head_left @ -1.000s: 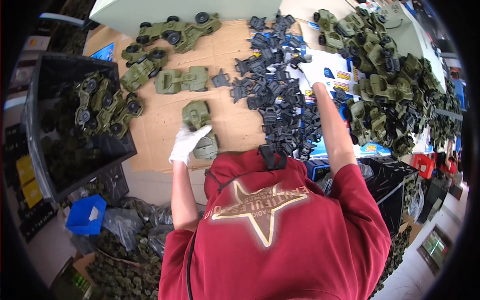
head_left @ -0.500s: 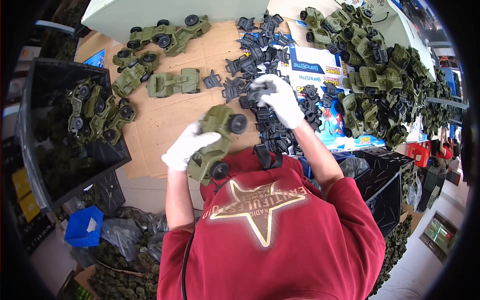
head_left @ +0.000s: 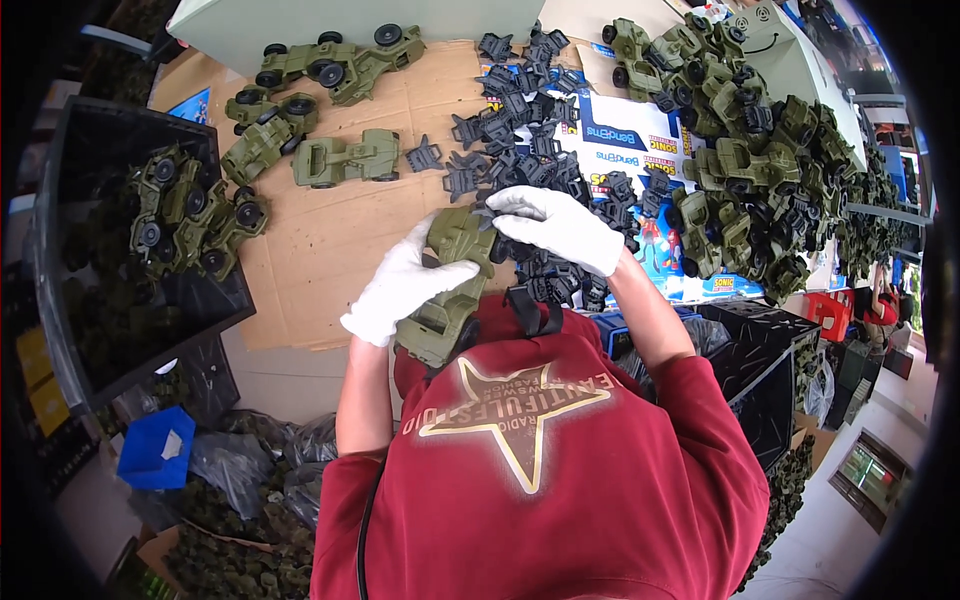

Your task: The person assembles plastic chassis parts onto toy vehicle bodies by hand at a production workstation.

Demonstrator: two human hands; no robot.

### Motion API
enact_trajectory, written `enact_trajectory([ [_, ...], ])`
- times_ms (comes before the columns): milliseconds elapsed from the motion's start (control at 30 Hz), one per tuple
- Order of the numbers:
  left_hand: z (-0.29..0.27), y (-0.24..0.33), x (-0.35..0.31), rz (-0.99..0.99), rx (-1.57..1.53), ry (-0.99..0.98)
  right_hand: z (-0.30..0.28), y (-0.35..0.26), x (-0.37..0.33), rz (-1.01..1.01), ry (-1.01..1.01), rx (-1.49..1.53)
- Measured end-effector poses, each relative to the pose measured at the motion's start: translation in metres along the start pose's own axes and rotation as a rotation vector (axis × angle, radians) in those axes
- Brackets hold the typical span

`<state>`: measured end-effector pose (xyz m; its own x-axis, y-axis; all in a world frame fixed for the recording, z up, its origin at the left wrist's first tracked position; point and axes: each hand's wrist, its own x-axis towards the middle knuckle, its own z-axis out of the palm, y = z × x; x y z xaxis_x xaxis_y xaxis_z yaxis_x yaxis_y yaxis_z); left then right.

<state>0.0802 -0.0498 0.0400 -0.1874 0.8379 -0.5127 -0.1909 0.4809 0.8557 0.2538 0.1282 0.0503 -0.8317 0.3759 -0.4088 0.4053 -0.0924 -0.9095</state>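
Note:
My left hand (head_left: 405, 285), in a white glove, is closed around the side of an olive-green toy jeep (head_left: 432, 335), held tilted over the near edge of the table. Against the jeep's far end, my gloved right hand (head_left: 555, 228) presses a small black plastic part (head_left: 482, 216), mostly hidden by the fingers. Just beyond my hands lies a heap of similar black parts (head_left: 515, 108), with one loose black part (head_left: 424, 155) to its left. Another green toy jeep (head_left: 347, 158) sits on the cardboard (head_left: 300, 240) at the left.
A black crate (head_left: 225, 318) with several jeeps stands at the left, above a blue bin (head_left: 157, 448). More jeeps (head_left: 285, 65) line the table's back left. A large pile of jeeps (head_left: 745, 160) covers the right side. A pale machine housing (head_left: 350, 18) bounds the back.
My right hand has come left and nearer from the heap, bringing the black part to the jeep. My left hand has shifted slightly right and turned the jeep, so its wheels show less.

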Motion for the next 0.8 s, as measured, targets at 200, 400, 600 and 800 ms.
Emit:
enact_trajectory([
  [200, 0.007, 0.021, -0.009, 0.013, -0.065, -0.049, -0.018, 0.014, 0.002, -0.125, 0.074, 0.402],
  [400, 0.016, 0.020, -0.007, 0.019, -0.245, -0.127, -0.005, 0.027, -0.003, -0.061, -0.086, 0.527],
  [600, 0.018, 0.020, -0.005, -0.005, -0.258, -0.132, -0.005, 0.032, -0.006, -0.042, -0.082, 0.607],
  [800, 0.018, 0.023, -0.007, 0.024, -0.313, -0.132, -0.008, 0.042, -0.001, -0.051, -0.095, 0.634],
])
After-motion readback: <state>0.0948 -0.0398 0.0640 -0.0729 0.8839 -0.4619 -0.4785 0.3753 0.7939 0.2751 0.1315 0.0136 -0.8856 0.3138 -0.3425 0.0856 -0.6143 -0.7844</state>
